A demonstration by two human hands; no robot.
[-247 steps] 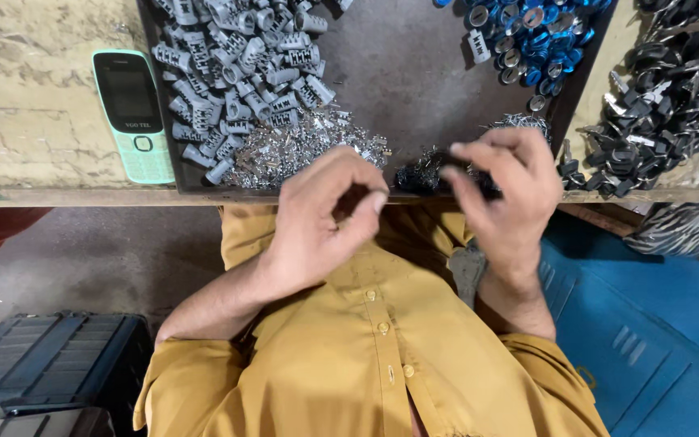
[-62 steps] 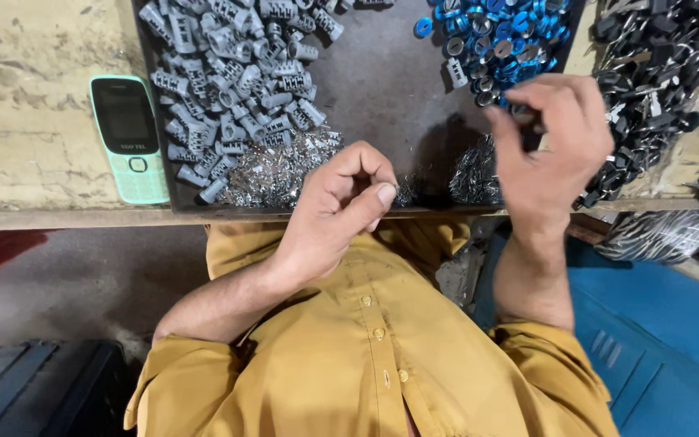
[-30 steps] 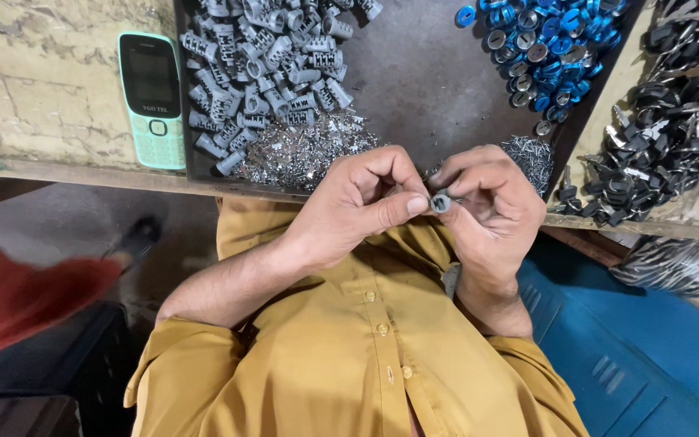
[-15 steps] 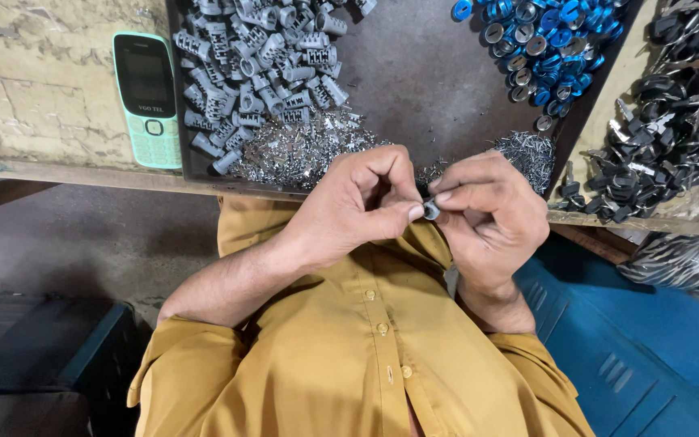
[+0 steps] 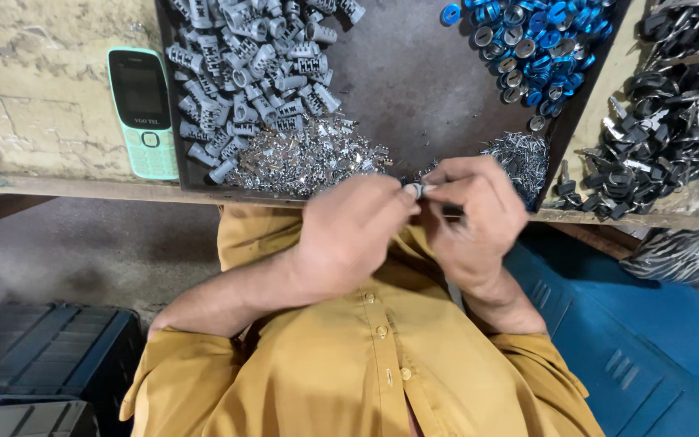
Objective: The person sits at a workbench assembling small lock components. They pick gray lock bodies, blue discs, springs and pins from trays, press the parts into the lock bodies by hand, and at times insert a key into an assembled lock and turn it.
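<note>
Pinching one small metal part [image 5: 416, 190] between the fingertips of left hand [image 5: 353, 231] and right hand [image 5: 475, 218], both closed tight on it, just above the near edge of the dark tray [image 5: 414, 89] on the table [image 5: 42, 121]. Judged mid-assembly on this piece. Plenty left: grey cylinders [image 5: 252, 73], blue rings [image 5: 531, 40], shiny small bits [image 5: 309, 158] heaped unsorted. Finished black pieces [image 5: 665, 105] piled at right.

One head-worn camera looks steeply down, close over the workbench edge [image 5: 66, 188].
</note>
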